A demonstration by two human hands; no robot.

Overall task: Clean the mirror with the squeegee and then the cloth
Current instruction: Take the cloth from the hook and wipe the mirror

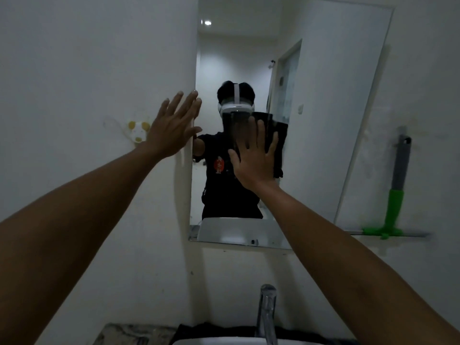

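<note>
A tall frameless mirror (323,100) hangs on the white wall. My right hand (254,160) presses a dark cloth (277,135) flat against the glass near the mirror's middle, fingers spread over it. My left hand (171,128) is open with fingers apart, resting against the mirror's left edge and the wall. The squeegee (395,195), with a grey and green handle, stands upright on a narrow shelf to the right of the mirror, untouched.
A chrome tap (266,314) rises from a white basin (219,341) at the bottom. A white and yellow wall hook (138,131) sits left of the mirror. A person with a headset shows in the reflection. Something dark lies behind the basin.
</note>
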